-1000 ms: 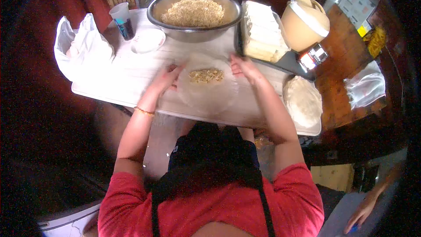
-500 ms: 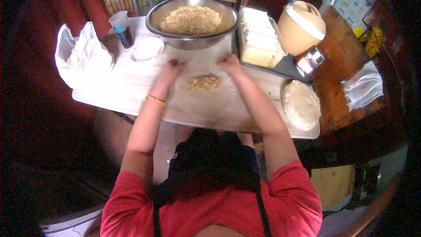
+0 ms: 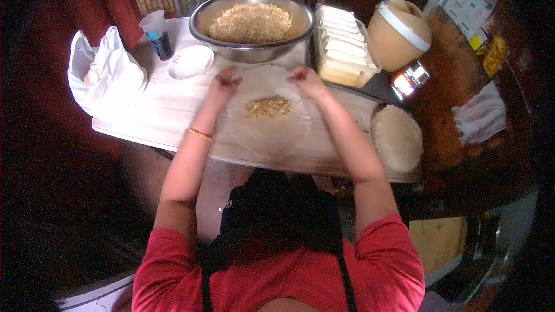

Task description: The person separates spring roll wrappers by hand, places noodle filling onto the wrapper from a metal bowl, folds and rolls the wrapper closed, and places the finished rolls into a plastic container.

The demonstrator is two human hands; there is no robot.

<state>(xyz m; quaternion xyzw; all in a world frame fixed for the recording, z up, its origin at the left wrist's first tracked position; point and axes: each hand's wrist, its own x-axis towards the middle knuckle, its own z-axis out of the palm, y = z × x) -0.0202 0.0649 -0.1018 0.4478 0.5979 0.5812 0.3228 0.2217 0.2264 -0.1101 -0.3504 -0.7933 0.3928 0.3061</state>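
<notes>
A thin, round, translucent wrapper lies on the table, with a small pile of shredded filling at its middle. My left hand pinches its far left edge, fingers closed. At the far right edge, my right hand has its fingertips closed on the same sheet. The far edge of the wrapper stretches between both hands, just in front of a big steel bowl heaped with shredded filling. To the right sits a round stack of wrappers.
Finished-looking white rolls are stacked in a clear container at the back right. Beside it stand a tan jug and a lit phone. Leftward are a white dish, a cup and a plastic bag.
My hands have moved slightly apart at the far edge of the wrapper, and the sheet between them shows more clearly. The filling remains at the middle.
</notes>
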